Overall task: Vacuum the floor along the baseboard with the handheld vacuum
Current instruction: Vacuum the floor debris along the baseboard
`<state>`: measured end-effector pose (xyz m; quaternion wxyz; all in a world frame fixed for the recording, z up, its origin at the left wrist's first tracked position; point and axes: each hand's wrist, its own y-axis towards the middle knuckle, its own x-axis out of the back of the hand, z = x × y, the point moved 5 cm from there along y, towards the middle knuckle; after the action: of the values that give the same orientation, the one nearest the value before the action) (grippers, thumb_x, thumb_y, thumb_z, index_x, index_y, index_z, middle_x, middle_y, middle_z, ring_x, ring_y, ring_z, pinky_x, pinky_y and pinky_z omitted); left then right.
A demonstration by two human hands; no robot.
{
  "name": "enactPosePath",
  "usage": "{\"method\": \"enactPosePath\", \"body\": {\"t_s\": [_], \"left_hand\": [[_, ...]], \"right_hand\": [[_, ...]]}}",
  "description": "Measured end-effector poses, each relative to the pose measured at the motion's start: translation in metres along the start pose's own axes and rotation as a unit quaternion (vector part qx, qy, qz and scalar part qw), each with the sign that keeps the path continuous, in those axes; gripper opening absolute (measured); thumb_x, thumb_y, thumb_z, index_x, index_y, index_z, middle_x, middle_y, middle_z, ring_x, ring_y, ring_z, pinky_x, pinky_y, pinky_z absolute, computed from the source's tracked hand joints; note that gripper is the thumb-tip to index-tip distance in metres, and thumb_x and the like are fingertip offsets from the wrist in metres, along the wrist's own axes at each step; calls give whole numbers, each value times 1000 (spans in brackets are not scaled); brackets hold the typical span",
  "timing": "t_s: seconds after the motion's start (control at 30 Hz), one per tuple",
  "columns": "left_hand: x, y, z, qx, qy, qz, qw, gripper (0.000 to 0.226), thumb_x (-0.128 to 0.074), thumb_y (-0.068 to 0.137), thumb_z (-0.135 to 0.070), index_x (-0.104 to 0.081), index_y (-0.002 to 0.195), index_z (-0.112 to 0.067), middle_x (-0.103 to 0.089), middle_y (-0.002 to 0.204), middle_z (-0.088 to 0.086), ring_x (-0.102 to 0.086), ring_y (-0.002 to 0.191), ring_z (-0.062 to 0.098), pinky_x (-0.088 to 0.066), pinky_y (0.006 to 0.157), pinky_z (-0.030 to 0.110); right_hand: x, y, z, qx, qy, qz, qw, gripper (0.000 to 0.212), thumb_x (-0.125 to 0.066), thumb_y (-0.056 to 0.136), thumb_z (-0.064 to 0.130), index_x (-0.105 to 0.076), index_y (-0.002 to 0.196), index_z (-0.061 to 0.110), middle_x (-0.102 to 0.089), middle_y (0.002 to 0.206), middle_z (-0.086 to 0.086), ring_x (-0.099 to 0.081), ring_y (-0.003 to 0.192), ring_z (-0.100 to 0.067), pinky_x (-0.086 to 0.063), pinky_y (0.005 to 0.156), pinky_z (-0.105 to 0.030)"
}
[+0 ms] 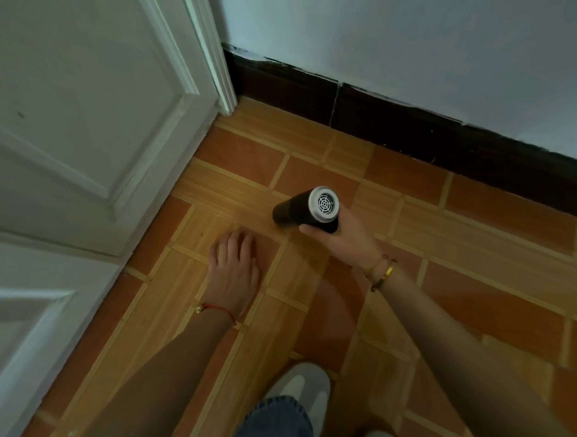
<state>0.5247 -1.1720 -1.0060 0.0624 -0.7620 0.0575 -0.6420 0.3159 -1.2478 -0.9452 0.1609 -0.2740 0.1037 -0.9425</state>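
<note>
My right hand (pixel 342 239) grips the handle of a small black handheld vacuum (pixel 293 211). Its silver vented rear cap faces me and its dark body points left and away, down towards the tiled floor (pixel 479 277). The nozzle end is hidden behind the body. My left hand (pixel 233 269) rests on the floor just left of the vacuum, fingers loosely together, holding nothing. A dark brown baseboard (pixel 408 129) runs along the foot of the pale wall, some way beyond the vacuum.
A white panelled door (pixel 81 143) and its frame (pixel 220 73) fill the left side and meet the baseboard at the corner. My grey shoe (pixel 303 387) and jeans leg are at the bottom centre. Orange and wood-pattern tiles stretch out to the right.
</note>
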Motion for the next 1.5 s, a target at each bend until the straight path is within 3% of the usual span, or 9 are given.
{"method": "enactPosePath", "body": {"t_s": [0.23, 0.3, 0.43, 0.73, 0.97, 1.1, 1.23, 1.4, 1.5], "left_hand": [[2, 5, -9, -13, 19, -18, 1000, 51, -28, 99, -33, -45, 138, -5, -48, 137, 21, -46, 127, 38, -36, 111, 55], [2, 7, -12, -14, 21, -21, 999, 51, -27, 99, -33, -45, 137, -6, -48, 137, 20, -47, 126, 37, -37, 110, 54], [1, 11, -15, -7, 19, -25, 999, 51, -28, 98, -33, -43, 139, -7, -48, 137, 19, -47, 125, 36, -38, 108, 54], [-1, 14, -44, -43, -19, -23, 999, 52, -29, 97, -32, -44, 140, -8, -45, 146, 19, -43, 134, 39, -36, 110, 57], [-10, 18, -89, -109, -39, 6, 993, 56, -27, 95, -32, -39, 145, -10, -37, 154, 17, -32, 143, 37, -28, 115, 59], [-14, 21, -106, -128, -30, 11, 991, 56, -26, 94, -32, -40, 144, -10, -38, 153, 18, -33, 143, 37, -28, 116, 60], [-16, 21, -118, -164, -3, 14, 986, 58, -25, 95, -34, -37, 146, -11, -36, 154, 17, -30, 144, 36, -26, 117, 59], [-21, 21, -134, -185, 10, 13, 983, 58, -24, 95, -34, -38, 147, -12, -39, 153, 17, -34, 142, 36, -29, 115, 58], [-25, 22, -141, -191, 13, 9, 981, 57, -25, 96, -35, -37, 148, -13, -41, 151, 16, -36, 141, 35, -29, 115, 59]], "right_hand": [[16, -21, -7, -15, -18, 47, 999, 67, -68, 82, 47, -38, 140, 31, -59, 128, 6, -58, 99, -8, -48, 87, -29], [13, -24, -5, -12, -33, 46, 998, 68, -68, 82, 48, -37, 141, 31, -58, 130, 6, -57, 110, -12, -47, 92, -30], [10, -21, 2, 7, -77, 3, 997, 71, -66, 83, 50, -35, 143, 30, -60, 129, 5, -57, 114, -16, -45, 86, -26], [43, -36, -14, -9, -126, -144, 981, 68, -62, 83, 54, -39, 139, 24, -68, 114, -1, -65, 100, -22, -56, 78, -42], [60, -73, -36, -32, -117, -67, 990, 60, -66, 82, 49, -48, 132, 21, -66, 113, 2, -62, 102, -17, -52, 84, -31], [82, -88, -64, -90, -127, -136, 978, 57, -61, 81, 58, -57, 121, 18, -67, 96, 2, -63, 89, -15, -51, 70, -28], [105, -105, -85, -129, -115, -216, 961, 61, -62, 81, 57, -54, 123, 14, -69, 99, -3, -64, 90, -19, -53, 70, -31], [103, -118, -85, -107, -93, -195, 971, 55, -65, 83, 50, -57, 125, 15, -69, 106, -1, -63, 96, -16, -51, 75, -28], [97, -125, -79, -98, -69, -177, 977, 43, -66, 84, 46, -62, 114, 15, -67, 86, 6, -61, 79, -8, -44, 67, -18]]}}
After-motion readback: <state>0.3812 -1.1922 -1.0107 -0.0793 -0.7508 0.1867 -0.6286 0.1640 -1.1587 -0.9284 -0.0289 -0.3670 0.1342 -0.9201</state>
